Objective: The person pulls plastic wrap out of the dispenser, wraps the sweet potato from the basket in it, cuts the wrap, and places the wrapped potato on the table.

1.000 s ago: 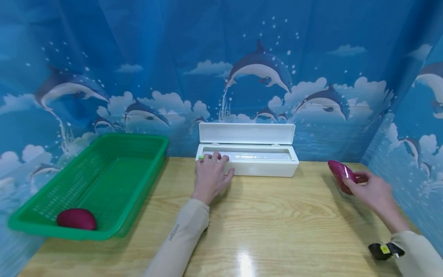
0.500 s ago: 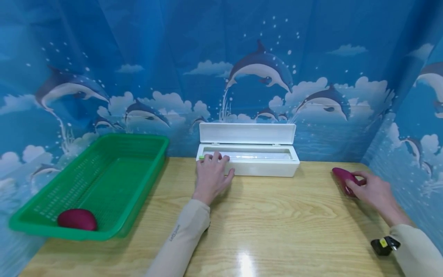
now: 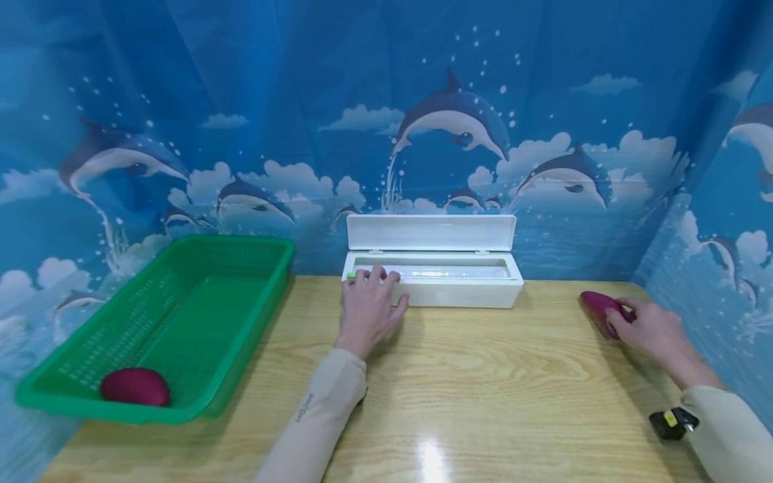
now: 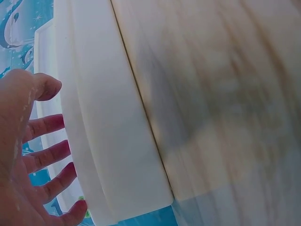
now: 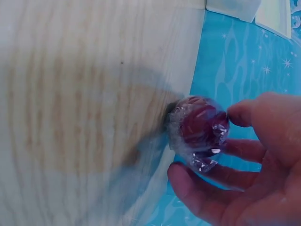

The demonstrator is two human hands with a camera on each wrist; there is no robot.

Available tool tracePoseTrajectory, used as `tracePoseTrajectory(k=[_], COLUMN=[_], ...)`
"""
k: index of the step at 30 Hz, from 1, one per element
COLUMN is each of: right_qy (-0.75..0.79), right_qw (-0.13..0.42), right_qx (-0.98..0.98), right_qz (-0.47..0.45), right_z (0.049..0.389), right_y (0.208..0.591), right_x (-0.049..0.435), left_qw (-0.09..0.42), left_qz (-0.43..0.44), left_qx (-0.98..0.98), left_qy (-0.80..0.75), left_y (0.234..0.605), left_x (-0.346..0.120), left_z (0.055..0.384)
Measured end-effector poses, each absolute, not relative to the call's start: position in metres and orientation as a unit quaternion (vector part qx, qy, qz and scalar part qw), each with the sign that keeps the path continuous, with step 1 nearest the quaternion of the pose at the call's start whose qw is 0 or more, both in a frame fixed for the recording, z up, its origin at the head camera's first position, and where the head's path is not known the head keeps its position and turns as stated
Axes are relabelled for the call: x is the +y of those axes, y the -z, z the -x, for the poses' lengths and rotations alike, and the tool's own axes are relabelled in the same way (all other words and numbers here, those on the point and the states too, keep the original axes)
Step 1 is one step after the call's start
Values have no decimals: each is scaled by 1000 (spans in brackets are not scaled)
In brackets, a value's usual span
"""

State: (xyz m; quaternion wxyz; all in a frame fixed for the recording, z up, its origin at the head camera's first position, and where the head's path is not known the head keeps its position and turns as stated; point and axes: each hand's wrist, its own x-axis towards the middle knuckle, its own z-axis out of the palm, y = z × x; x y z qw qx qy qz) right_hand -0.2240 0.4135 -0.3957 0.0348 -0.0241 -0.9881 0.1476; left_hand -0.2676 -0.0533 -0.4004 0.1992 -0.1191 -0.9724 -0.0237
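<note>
At the table's far right, my right hand (image 3: 655,332) has its fingers and thumb round a purple-red sweet potato (image 3: 596,308). It lies low at the tabletop, and crinkled clear film covers its end (image 5: 200,125) in the right wrist view. My left hand (image 3: 370,312) rests its spread fingertips on the front rim of a long white cling film box (image 3: 461,295), whose lid (image 3: 431,233) stands up. A small green piece (image 3: 351,275) shows at the box's left end, beside those fingertips. The left wrist view shows the fingers (image 4: 54,155) reaching over the rim.
A green plastic basket (image 3: 250,335) stands on the left, with another purple-red sweet potato (image 3: 135,387) at its near end. The wooden table (image 3: 483,389) stretches between the hands. A blue dolphin-print curtain (image 3: 314,100) closes off the back and right side.
My right hand has lowered the wrapped sweet potato onto or close to the table, slightly to the right. The left hand has stayed on the box.
</note>
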Motion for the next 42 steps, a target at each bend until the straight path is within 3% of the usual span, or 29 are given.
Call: tracePoseTrajectory(k=[10,20,27,34,42], right_qy=[-154,-149,-126,-147,-200], right_qw=[20,70,50,47,95], right_qx=[-987,-986,-990,-988,-974], right_qz=[49,8,-29,-6,47], right_z=[215,210,212,214,215], right_y=[388,384,394,405,405], right_x=[408,388,374,392,409], left_qw=[203,203,202,201,205], left_qz=[116,116,112,113,116], left_qx=[-972,-972,-972,-972,-971], left_qy=[23,27,39,33,37], left_y=[400,400,401,402,403], left_x=[-53,-53,-55,-54,-55], left_z=[268,269,271,270,268])
